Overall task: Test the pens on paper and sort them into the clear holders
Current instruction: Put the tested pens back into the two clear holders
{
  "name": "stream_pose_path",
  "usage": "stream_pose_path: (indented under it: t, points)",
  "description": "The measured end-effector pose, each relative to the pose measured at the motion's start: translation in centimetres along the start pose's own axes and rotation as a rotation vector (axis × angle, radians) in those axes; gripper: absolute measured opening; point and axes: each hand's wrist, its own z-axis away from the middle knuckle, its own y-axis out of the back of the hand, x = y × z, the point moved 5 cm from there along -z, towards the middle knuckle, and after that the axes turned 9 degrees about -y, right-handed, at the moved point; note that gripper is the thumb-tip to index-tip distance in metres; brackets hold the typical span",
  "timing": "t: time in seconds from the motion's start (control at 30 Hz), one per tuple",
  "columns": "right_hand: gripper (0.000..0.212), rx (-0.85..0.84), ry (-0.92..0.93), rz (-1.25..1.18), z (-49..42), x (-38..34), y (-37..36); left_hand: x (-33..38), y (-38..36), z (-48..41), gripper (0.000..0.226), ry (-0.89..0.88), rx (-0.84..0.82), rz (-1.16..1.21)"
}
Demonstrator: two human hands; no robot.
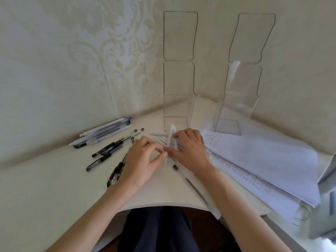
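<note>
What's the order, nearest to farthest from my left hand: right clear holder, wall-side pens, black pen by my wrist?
1. Black pen, beside the left hand.
2. Wall-side pens, back left.
3. Right clear holder, back right.

The white corner table [45, 188] bears black pens [107, 150] at left, pale pens [105, 131] behind them, a heap of white pens [171, 140] at centre, a left holder [179, 110] behind it, a right holder [234, 106] at the far edge of the stacked paper [263, 157].
</note>
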Motion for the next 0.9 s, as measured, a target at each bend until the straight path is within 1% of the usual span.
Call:
stream_pose_path:
  t: [0.07,0.13,0.23,0.33,0.43,0.57,0.63,0.77,0.83,0.9]
  points:
    - [0.047,0.006,-0.031,-0.117,-0.2,0.6,0.8,0.5,-0.7,1.3,0.026,-0.015,-0.104,0.081]
    - [0.037,0.004,-0.067,-0.197,-0.4,1.5,1.9,1.4,-1.7,2.1,0.038,-0.118,-0.235,0.144]
    - [0.03,-0.013,-0.103,-0.156,-0.4,3.2,3.2,3.1,-3.2,2.8,0.045,-0.322,-0.402,0.113]
    - [0.03,-0.001,-0.114,-0.099,0.3,4.4,3.8,3.9,-3.8,3.2,0.047,-0.369,-0.481,0.076]
    - [0.03,0.042,-0.09,-0.077,0.9,4.4,3.9,4.5,-3.5,3.2,0.047,-0.354,-0.455,0.02]
    - [0.028,0.106,-0.057,-0.092,1.5,3.4,4.4,4.7,-3.5,3.2,0.049,-0.256,-0.432,-0.052]
    - [0.026,0.122,-0.051,-0.101,1.7,3.0,4.5,4.5,-3.4,3.2,0.052,-0.22,-0.393,-0.074]
    - [0.026,0.108,-0.043,-0.098,2.1,2.7,3.9,3.2,-2.6,3.6,0.049,-0.159,-0.326,-0.092]
    - [0.025,0.083,-0.018,-0.095,2.4,2.0,3.4,2.0,-1.6,3.9,0.048,-0.101,-0.299,-0.088]
    - [0.025,0.061,0.031,-0.089,2.6,0.9,2.7,0.4,-0.3,4.1,0.045,-0.03,-0.232,-0.085]
